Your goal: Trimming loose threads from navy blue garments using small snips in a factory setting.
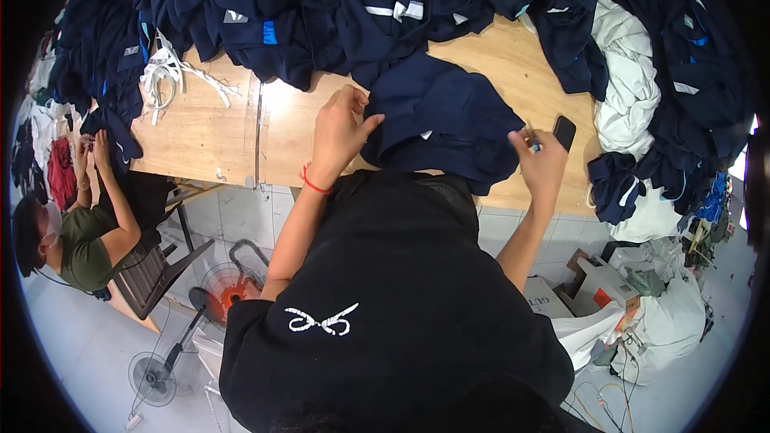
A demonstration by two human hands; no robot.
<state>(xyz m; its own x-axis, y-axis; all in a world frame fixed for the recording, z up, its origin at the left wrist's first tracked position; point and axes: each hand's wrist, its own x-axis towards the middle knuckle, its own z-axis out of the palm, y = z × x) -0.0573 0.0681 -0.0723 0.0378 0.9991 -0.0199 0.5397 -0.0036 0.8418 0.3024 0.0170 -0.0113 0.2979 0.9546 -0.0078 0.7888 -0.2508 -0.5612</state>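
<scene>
Left hand (341, 132): we pinch the edge of the navy garment (441, 132) at centre frame, fingers closed on its fold.
Right hand (541, 162): we close our fingers around a small blue-tipped tool (533, 144), too small to identify, at the garment's right edge.
Garment: soft, matte navy knit, crumpled in loose folds, lying on the wooden table (208, 140) just above our black shirt (393, 305).
Risk, snag: we judge the tool could nick or pull the knit if the cloth bunches under our right hand.
Risk, slide: the garment hangs over the table's near edge and could slip to the tiled floor (241, 212) if our left grip loosens.
Risk, phone: a black phone (565, 131) lies just beside our right hand; a tug on the cloth could knock it off.
Surroundings: a heap of navy clothing (321, 8) fills the upper frame, limp white cord (172, 72) upper left, pale fabric bundles (634, 88) at right.
Co-worker: a seated person's hands (90, 152) work dark cloth at far left.
</scene>
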